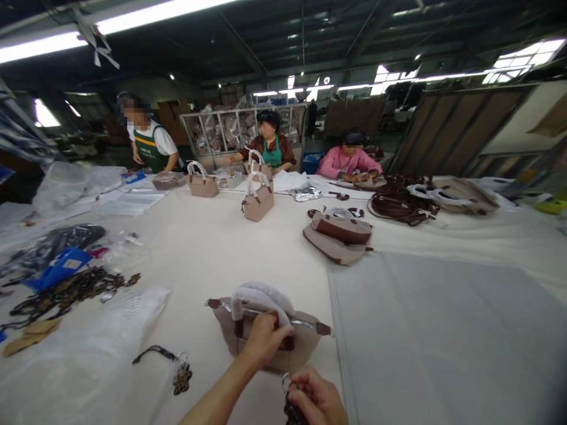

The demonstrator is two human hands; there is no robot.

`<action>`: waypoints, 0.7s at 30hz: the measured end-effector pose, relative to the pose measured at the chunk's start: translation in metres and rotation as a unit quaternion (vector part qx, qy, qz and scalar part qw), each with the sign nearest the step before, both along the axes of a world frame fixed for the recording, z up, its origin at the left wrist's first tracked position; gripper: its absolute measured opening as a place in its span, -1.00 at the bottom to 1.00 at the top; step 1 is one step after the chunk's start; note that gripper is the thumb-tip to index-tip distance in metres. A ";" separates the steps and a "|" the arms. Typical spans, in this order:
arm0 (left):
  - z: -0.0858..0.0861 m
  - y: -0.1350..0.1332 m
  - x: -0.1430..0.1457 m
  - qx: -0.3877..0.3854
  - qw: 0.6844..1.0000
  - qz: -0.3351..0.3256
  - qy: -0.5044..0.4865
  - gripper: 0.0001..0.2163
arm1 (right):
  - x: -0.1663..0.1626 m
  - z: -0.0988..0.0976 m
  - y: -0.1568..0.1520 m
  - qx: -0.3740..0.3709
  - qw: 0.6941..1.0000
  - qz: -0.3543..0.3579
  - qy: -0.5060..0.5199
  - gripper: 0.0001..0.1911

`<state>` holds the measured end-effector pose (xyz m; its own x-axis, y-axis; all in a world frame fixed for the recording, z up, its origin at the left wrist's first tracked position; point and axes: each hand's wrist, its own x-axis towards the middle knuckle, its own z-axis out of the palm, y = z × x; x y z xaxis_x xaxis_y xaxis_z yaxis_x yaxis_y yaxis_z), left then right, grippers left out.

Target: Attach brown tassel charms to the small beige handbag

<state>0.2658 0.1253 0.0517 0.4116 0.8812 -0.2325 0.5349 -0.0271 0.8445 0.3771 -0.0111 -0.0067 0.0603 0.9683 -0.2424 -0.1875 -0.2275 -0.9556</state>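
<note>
A beige handbag with brown trim and a white-wrapped handle lies on the table right in front of me. My left hand is closed on the bag's top at the base of the handle. My right hand is closed just below the bag, pinching a small dark charm with a metal ring. A similar charm on a dark strap lies on the table to the left of my left forearm.
Three people work at the far side of the table. Finished beige handbags stand mid-table, flat bags and brown straps to the right. A grey sheet covers the right side. Chains, plastic bags and a blue packet lie left.
</note>
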 end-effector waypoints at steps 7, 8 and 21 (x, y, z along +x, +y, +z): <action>-0.006 0.011 0.002 -0.094 0.994 0.025 -0.046 -0.81 | -0.003 0.002 0.039 0.047 0.998 -0.017 -0.028 -0.81; -0.009 0.011 0.003 -0.103 0.992 0.029 -0.062 -0.82 | -0.004 -0.001 0.043 0.055 0.998 -0.025 -0.031 -0.81; -0.004 0.011 0.001 -0.206 0.956 0.093 -0.186 -0.74 | -0.026 -0.018 0.048 0.035 0.992 -0.107 -0.054 -0.74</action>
<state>0.2665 0.1368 0.0473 0.3786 0.8125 -0.4434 0.1583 0.4151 0.8959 0.3509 0.0368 -0.0251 0.2873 0.9451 -0.1558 -0.1207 -0.1257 -0.9847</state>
